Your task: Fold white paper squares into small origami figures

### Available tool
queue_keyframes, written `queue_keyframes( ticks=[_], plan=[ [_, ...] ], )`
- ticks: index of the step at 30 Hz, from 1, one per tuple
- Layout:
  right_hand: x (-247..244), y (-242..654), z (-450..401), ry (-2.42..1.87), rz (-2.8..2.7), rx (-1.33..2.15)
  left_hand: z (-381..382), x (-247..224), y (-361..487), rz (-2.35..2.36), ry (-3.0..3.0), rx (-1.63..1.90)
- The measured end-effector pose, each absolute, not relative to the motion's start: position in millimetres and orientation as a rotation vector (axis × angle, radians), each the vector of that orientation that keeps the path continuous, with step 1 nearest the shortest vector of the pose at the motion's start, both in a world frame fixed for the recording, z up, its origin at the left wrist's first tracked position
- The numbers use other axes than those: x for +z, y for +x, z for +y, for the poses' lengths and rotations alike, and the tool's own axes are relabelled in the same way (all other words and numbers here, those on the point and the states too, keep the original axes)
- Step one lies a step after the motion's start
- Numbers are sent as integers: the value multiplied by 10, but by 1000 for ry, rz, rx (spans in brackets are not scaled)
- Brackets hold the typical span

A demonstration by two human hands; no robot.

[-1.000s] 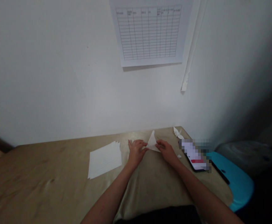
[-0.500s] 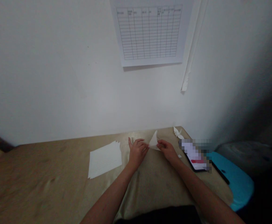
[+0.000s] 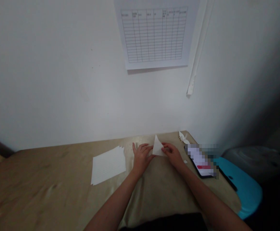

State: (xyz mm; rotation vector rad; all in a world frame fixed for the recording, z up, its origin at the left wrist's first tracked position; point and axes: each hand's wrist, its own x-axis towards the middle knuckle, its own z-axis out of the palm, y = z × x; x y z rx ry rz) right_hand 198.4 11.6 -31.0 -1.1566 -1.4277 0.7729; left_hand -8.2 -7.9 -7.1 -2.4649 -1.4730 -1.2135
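A small white sheet of paper (image 3: 158,148), folded to a triangle with its point up, stands between my hands just above the table. My right hand (image 3: 173,156) grips its right edge, the thumb in front and the fingers behind. On the left side, my left hand (image 3: 141,158) has its thumb at the paper's lower corner and its fingertips at the edge, closed on it; the little finger sticks out. To the left lies a stack of white paper sheets (image 3: 108,165).
At the right are a phone (image 3: 199,162) with a lit, partly blurred screen, a folded white paper piece (image 3: 183,138) and a small white scrap (image 3: 185,162). A blue stool (image 3: 250,189) stands beside the table (image 3: 58,179). A printed chart (image 3: 154,38) hangs on the wall.
The folded paper has turned more upright and its tip has shifted left. My left thumb has moved to its lower corner. The view has shifted slightly.
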Motion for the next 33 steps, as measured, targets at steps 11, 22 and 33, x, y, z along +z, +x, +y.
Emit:
queue_keyframes(
  ticks=[11, 22, 33],
  plan=[
    [-322, 2008, 117, -1157, -1547, 714, -80, -70, -65, -1456, -2469, -1220],
    [-337, 1967, 92, -1186, -1582, 648, -72, -93, -56, -1472, -2483, -1208],
    [-247, 2046, 76, -1242, -1467, 604, -63, -47, -88, -1652, -2507, -1258]
  ],
)
